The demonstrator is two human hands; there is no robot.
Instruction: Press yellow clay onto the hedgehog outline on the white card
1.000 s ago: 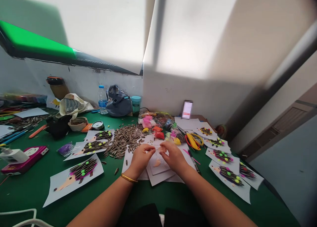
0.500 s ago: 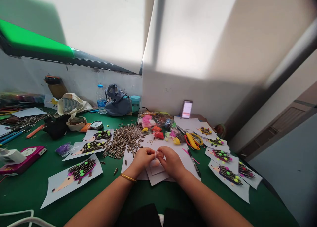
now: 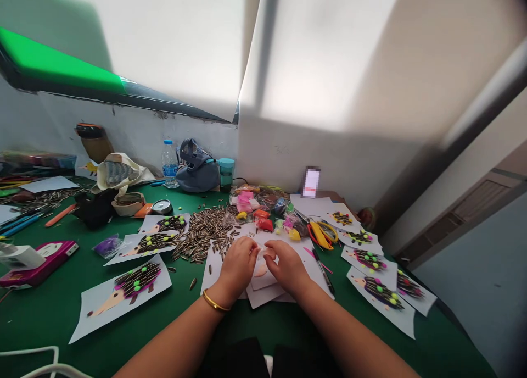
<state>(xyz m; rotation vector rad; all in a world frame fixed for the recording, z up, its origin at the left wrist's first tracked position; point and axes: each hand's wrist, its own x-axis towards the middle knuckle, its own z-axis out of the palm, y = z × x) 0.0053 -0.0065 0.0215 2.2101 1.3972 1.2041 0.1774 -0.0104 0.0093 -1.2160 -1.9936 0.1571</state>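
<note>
One magenta power strip (image 3: 39,262), then three hedgehog cards (image 3: 119,298). One heap of striped seeds (image 3: 203,232), spilling onto the left edge of the white paper (image 3: 212,279). Left hand (image 3: 239,260), fingertips drawn together on a small pale piece (image 3: 268,252), kind too small to tell. Peach shape (image 3: 261,270), flat on the paper between both hands. Coloured packets (image 3: 264,224), crowding the paper's far side. Right hand (image 3: 288,265), curled inward, pinching the same piece. Yellow-handled scissors (image 3: 319,229), beyond; black marker (image 3: 324,273), nearer; five hedgehog cards, some overlapping. Surface: green tabletop (image 3: 185,317). Room: pale wall (image 3: 280,147) behind.
</note>
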